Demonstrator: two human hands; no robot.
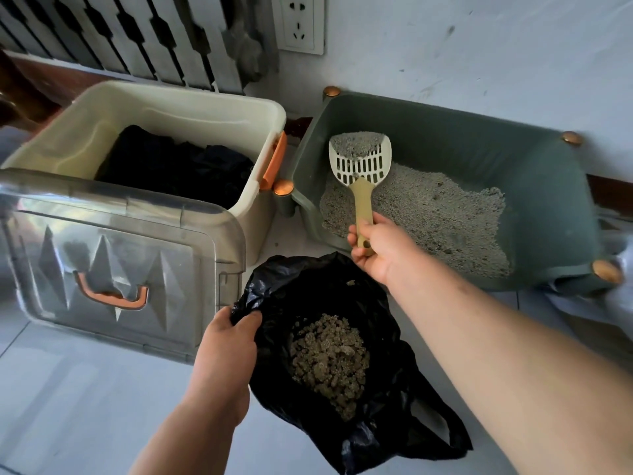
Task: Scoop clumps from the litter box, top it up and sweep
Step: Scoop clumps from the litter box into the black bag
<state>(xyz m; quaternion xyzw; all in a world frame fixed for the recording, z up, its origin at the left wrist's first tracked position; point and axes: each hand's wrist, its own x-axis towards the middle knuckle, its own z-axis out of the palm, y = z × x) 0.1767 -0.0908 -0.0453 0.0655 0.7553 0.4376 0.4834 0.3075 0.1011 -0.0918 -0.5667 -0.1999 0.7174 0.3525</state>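
A dark green litter box (534,186) sits on the floor against the wall, with grey litter (435,210) spread over its bottom. My right hand (380,248) grips the tan handle of a white slotted scoop (359,159), raised over the box's left part with grey litter heaped at its far end. My left hand (226,341) pinches the left rim of a black plastic bag (387,406) that lies open on the floor in front of the box. A pile of brownish clumps (329,361) lies inside the bag.
A cream storage bin (178,108) with orange latches holds dark contents, left of the litter box. Its clear lid (113,269) leans in front of it. A radiator (137,36) and wall socket (299,22) are behind. Pale tiled floor (85,406) lies below.
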